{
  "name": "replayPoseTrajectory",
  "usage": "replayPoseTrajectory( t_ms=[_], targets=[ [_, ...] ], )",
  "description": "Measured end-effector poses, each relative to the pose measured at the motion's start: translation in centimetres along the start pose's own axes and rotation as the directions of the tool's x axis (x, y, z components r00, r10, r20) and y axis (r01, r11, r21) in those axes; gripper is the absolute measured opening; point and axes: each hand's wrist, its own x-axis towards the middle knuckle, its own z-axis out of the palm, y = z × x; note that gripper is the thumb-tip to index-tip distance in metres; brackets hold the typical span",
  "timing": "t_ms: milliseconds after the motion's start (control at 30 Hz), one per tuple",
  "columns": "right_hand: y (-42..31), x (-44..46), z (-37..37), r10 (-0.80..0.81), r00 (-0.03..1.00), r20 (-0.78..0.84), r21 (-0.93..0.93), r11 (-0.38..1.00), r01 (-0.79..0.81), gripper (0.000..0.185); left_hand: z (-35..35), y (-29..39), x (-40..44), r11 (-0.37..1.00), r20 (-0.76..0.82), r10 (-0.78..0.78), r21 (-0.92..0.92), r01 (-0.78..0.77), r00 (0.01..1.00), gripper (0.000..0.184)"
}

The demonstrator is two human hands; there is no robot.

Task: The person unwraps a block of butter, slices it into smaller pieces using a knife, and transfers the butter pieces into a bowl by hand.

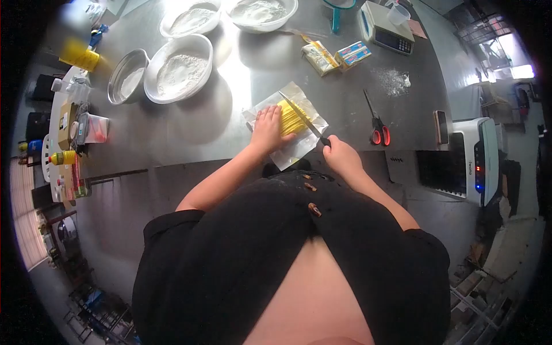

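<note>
A yellow block (292,119), marked with many thin parallel cuts, lies on an opened white wrapper (286,155) near the table's front edge. My left hand (268,130) rests on the block's left side, fingers spread. In my right hand (341,155) is the dark handle of a knife (305,119); its blade slants up and left across the block's right part. Two wrapped packs, one yellowish (320,58) and one blue and red (353,54), lie beyond the block.
White bowls of powder (179,69) and a metal bowl (127,76) stand at the left on the metal table (190,135). Scissors (378,123), a phone (441,127), spilled powder (394,81) and a scale (386,29) are at the right.
</note>
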Motion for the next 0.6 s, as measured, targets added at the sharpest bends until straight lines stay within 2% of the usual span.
replayPoseTrajectory(
  t_ms=[167, 500, 600],
  targets=[
    [-0.1, 0.4, 0.1, 0.030, 0.999, 0.042, -0.028, 0.999, -0.029, 0.029, 0.6, -0.3, 0.0, 0.999, -0.042, 0.037, -0.007, -0.037, 0.998, 0.082],
    [-1.3, 1.7, -1.2, 0.120, 0.977, 0.176, -0.095, 0.990, -0.105, 0.028, 0.9, -0.3, 0.1, 0.998, -0.054, 0.017, -0.053, -0.019, 0.998, 0.080],
    [-1.2, 1.9, -0.6, 0.106, 0.979, 0.175, -0.123, 0.989, -0.085, 0.029, 1.1, -0.4, -0.1, 0.998, -0.052, 0.016, -0.058, -0.019, 0.999, 0.080]
  ],
)
